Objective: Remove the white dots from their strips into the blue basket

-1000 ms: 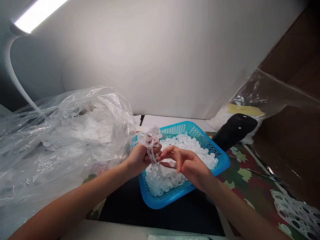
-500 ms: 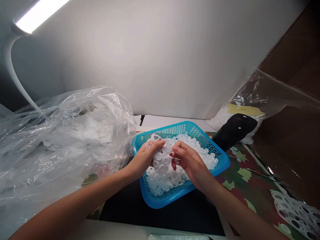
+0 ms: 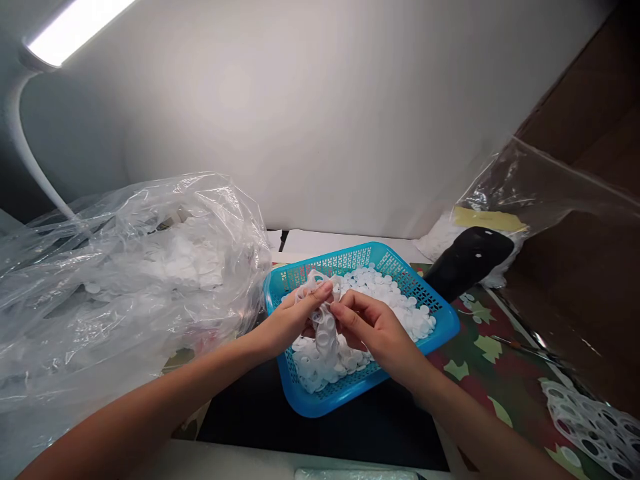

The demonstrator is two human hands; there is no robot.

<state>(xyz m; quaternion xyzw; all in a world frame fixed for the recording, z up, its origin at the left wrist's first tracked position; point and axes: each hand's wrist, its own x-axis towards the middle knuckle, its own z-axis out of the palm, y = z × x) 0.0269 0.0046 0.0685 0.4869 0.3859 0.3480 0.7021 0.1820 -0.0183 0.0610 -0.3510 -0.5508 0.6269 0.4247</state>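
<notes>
Our left hand [image 3: 287, 323] and our right hand [image 3: 377, 328] are close together above the middle of the basket, and they are not spread; between them we hold a perforated white plastic strip [image 3: 326, 327], which has round holes and hangs down in a twisted shape; the fingers [image 3: 315, 293] of the left hand pinch its upper part against the thumb side, while the right hand pinches the same strip from the other side with thumb and fingertips; the lower end of the strip reaches down toward the pile, but we cannot tell if it is touching it; directly under both hands there are many small white plastic discs [image 3: 385, 300], lying loose in a blue plastic mesh basket [image 3: 345, 393]; left of our left hand lies a large clear plastic bag [image 3: 130, 220], with more white discs inside it; right of our right hand and farther forward stands a black object [image 3: 467, 262], whose kind we cannot tell, and behind it is a clear bag [image 3: 520, 180] with white contents and a yellow label [image 3: 487, 219]; below and right of our right hand lies a leaf-patterned cloth [image 3: 480, 360], and at its edge lies a punched white plastic sheet [image 3: 593, 427]; far ahead and left of the hands, a white desk lamp [image 3: 75, 30] is shining.
</notes>
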